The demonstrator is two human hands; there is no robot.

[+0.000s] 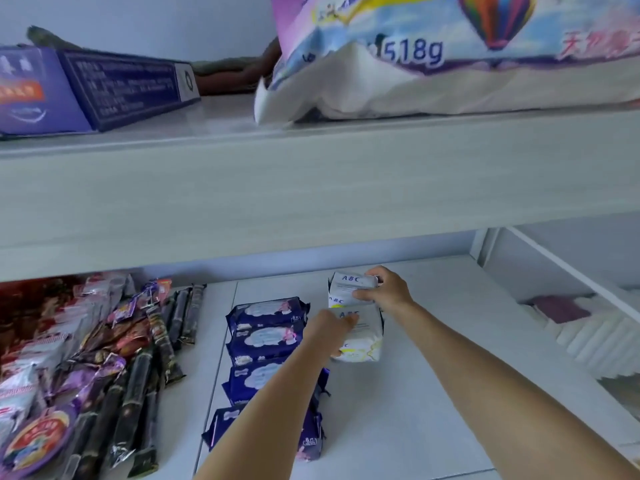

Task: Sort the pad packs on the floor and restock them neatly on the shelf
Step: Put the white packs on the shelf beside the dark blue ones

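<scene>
On the white shelf [433, 393], just right of the dark blue pad packs [266, 329], the right hand [386, 289] grips the rear white ABC pad pack [346, 287] while the left hand [330, 329] grasps the front white ABC pack [363, 341].

"ABC" is printed in blue on the far white pad pack [351, 287] and on the near white pad pack [362, 336]. The big bag [450, 57] on the upper shelf reads "518g".
</scene>
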